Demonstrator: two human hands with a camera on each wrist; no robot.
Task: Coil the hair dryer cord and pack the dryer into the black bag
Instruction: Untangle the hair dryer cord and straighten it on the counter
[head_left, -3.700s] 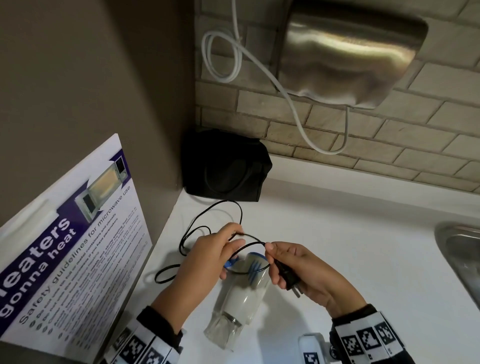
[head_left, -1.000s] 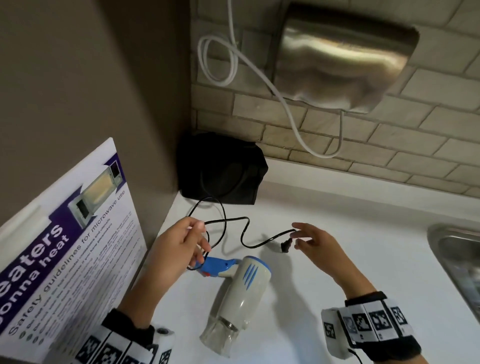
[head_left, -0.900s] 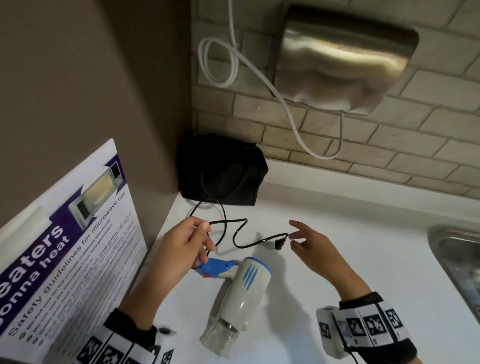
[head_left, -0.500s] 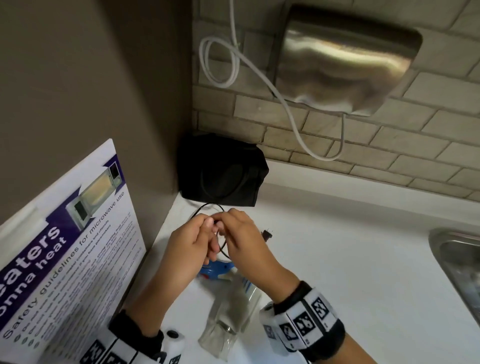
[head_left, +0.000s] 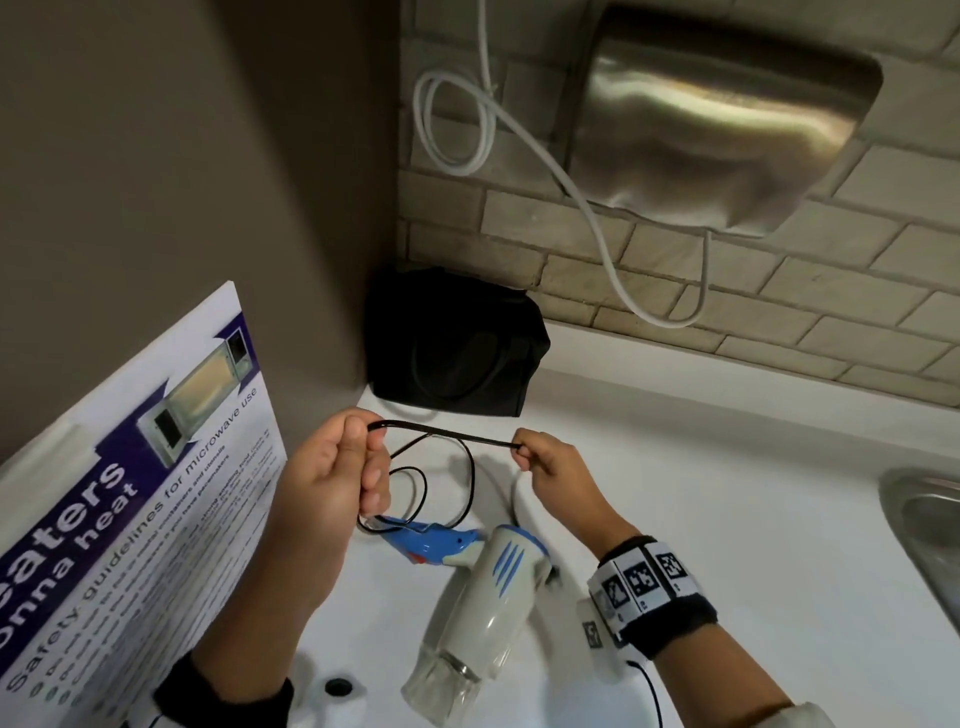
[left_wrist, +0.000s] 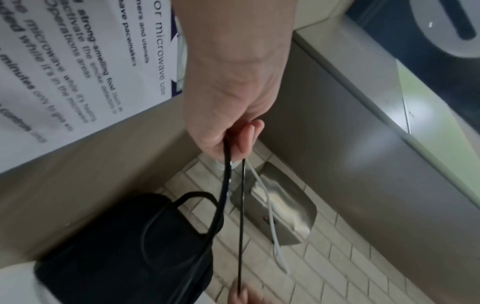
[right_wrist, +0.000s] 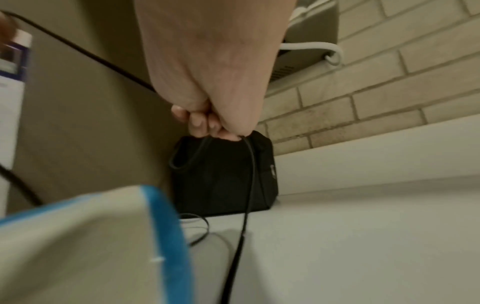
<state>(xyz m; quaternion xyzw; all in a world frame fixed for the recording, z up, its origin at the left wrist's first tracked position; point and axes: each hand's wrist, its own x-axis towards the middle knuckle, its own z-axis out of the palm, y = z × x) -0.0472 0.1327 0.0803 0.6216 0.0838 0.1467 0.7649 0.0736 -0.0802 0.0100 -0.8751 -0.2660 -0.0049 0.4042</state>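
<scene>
A white hair dryer (head_left: 485, 597) with a blue folded handle (head_left: 431, 543) lies on the white counter (head_left: 701, 519); its blue-edged body (right_wrist: 103, 242) fills the lower left of the right wrist view. Its thin black cord (head_left: 447, 434) is stretched taut between my hands above the dryer, with loose loops hanging below. My left hand (head_left: 358, 462) pinches one end of the taut span (left_wrist: 228, 164). My right hand (head_left: 524, 460) pinches the other end (right_wrist: 249, 156). The black bag (head_left: 452, 343) stands in the corner behind the hands, its top shut as far as I can see.
A steel hand dryer (head_left: 717, 119) with a looped white cable (head_left: 457, 124) hangs on the brick wall. A microwave safety poster (head_left: 130, 493) leans on the left wall. A steel sink (head_left: 924, 530) lies at the right edge.
My hands met half a second ago near the bag; now they have drawn apart, pulling a length of cord straight between them. Earlier the right hand had let go of the plug.
</scene>
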